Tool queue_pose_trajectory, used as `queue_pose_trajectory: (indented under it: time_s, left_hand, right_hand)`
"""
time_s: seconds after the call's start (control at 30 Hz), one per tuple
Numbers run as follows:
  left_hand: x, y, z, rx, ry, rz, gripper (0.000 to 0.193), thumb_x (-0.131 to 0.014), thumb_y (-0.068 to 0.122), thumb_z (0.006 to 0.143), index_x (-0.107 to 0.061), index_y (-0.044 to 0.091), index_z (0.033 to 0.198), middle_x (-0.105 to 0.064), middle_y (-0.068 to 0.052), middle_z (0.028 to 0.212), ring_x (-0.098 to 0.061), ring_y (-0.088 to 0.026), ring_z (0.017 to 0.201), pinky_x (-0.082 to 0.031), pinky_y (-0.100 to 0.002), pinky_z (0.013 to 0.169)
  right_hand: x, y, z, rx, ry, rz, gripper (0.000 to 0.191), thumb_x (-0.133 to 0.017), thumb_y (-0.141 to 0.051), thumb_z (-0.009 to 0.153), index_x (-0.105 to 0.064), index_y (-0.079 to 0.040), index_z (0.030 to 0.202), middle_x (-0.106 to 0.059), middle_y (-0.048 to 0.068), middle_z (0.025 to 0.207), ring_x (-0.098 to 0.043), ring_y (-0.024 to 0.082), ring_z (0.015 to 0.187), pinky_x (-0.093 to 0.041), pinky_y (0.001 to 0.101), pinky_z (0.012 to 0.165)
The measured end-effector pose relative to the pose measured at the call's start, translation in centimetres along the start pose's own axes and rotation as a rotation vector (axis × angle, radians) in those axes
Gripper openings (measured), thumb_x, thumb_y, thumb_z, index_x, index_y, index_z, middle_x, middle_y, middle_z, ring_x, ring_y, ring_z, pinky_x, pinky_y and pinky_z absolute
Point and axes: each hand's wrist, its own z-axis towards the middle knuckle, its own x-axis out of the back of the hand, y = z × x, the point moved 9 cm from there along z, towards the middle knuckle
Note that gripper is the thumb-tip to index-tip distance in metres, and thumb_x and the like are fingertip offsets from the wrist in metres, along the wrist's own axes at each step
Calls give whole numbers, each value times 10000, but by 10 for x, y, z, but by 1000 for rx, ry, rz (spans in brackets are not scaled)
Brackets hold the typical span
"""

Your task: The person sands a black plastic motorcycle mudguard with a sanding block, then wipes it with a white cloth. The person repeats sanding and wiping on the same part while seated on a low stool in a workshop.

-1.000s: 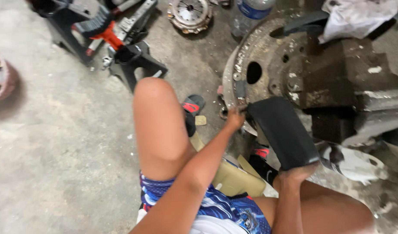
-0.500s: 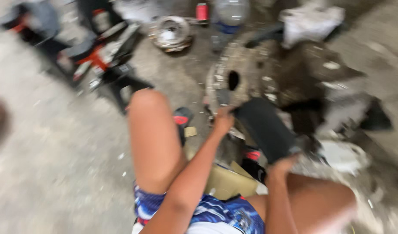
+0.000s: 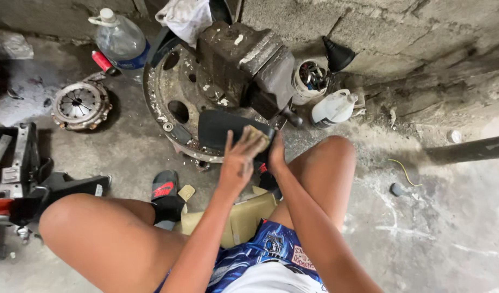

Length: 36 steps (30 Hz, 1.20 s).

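A stained concrete floor (image 3: 434, 217) runs up to a rough block wall (image 3: 401, 32), and the person sits low on it, knees spread, facing a rusty wheel hub (image 3: 168, 92) that lies flat with a heavy vise (image 3: 244, 59) on top. A dark flat panel (image 3: 222, 127) rests against the hub's near edge, its long axis running left to right across the person's front and tilted slightly down toward the right. The left hand (image 3: 239, 157) lies flat on the panel's right part, fingers spread and pressing a small tan pad (image 3: 259, 134), probably sandpaper, against the surface. The right hand (image 3: 275, 154) sits just beside it, clasping the panel's right end from below; its fingers are mostly hidden, so how tightly it grips cannot be told. Most of the panel's length lies left of and away from both hands, and the left hand is the nearer to that uncovered stretch. Around the work: a clutch plate (image 3: 78, 104) and a water jug (image 3: 119, 40) to the left, a white bottle (image 3: 332, 108), a tub of parts (image 3: 312, 78) and a black funnel (image 3: 336, 54) to the right by the wall, a sandal (image 3: 163, 191) between the knees, and a tan block (image 3: 244, 217) under the person.
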Motion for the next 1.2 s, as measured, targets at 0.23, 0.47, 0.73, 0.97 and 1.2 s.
queue_pose_trajectory:
  time_s: [0.23,0.47,0.73,0.97,1.2]
  left_hand:
    - [11,-9,23,-77,15,256,590,-596,-21,769,-704,228,1293,-643,-2,1393,-489,-321,1390,-185,-609,1198]
    - [21,-28,51,-121,-158,228,674,-565,-30,760,-653,178,1395,-637,-100,1436,-584,-384,1170,-452,-539,1005]
    - [-16,-24,64,-108,-204,209,400,-604,48,912,-639,23,1310,-629,-190,1349,-597,-424,1248,-457,-514,1034]
    - [15,-43,75,-196,-117,14,578,-687,143,920,-505,-74,1424,-605,-315,1346,-583,-502,1216,-479,-530,1030]
    - [39,-107,62,223,-341,227,537,-846,402,886,-572,9,1128,-638,-246,1098,-597,-459,1069,-495,-518,939]
  right_hand:
    - [-16,-18,22,174,-221,-264,465,-376,-372,1086,-688,-40,1181,-694,128,1118,-623,237,1046,-479,392,992]
    - [-26,-79,2,723,67,-897,202,-536,-104,972,-677,-43,1104,-682,196,1052,-624,387,997,-505,475,870]
    - [-55,-118,-76,1006,-304,-1231,756,-727,-203,816,-465,-182,1525,-529,113,1534,-497,350,1392,-390,530,1103]
    - [-53,-76,-40,1221,-316,-1286,502,-695,-55,862,-652,-172,1349,-678,32,1370,-608,250,1320,-422,497,1189]
    - [-37,-67,-33,1148,3,-1097,502,-610,107,919,-629,-39,1398,-589,135,1487,-474,363,1449,-426,479,1212]
